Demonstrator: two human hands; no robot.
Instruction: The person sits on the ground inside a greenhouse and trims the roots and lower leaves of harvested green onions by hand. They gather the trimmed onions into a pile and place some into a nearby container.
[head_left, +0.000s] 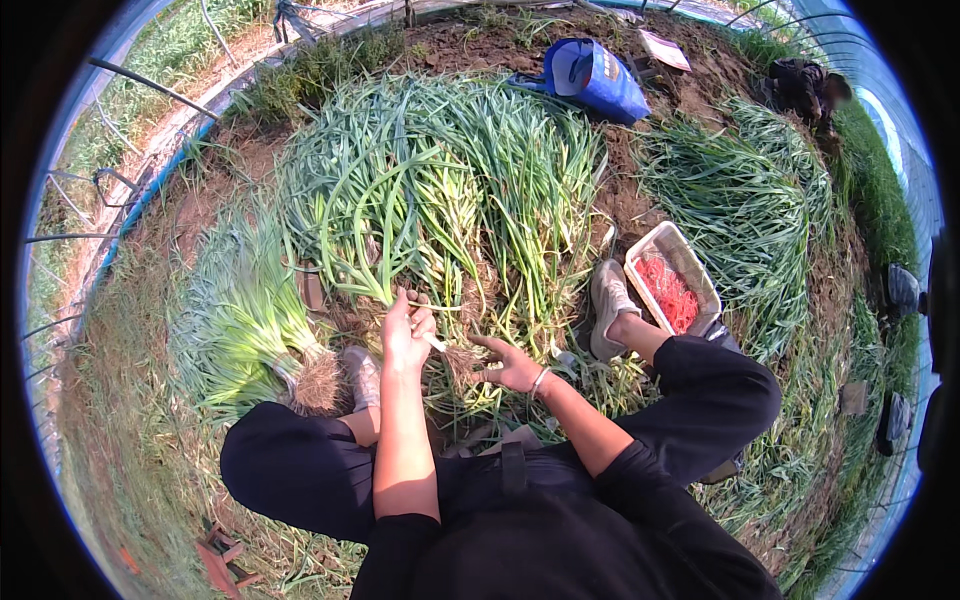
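My left hand (409, 330) is closed around a long-leaved allium plant, green garlic or a leek (386, 281). Its leaves fan out beyond my fist, and below it the white stem ends in brown roots (459, 362). Beside those roots is my right hand (514, 367), its fingers apart and holding nothing; whether a fingertip touches the roots, I cannot tell. In front of me lies a wide heap of the same plants (450, 180). By my left shoe (364, 379) rests a bunch with its roots gathered together (315, 382).
A pale plastic crate (709, 289) with red netting or ties (666, 292) stands beside my right shoe (609, 304). Farther off are a blue bag (600, 82) and another plant pile (735, 195). Another person (806, 90) crouches at far right. Behind left is a small stool (221, 559).
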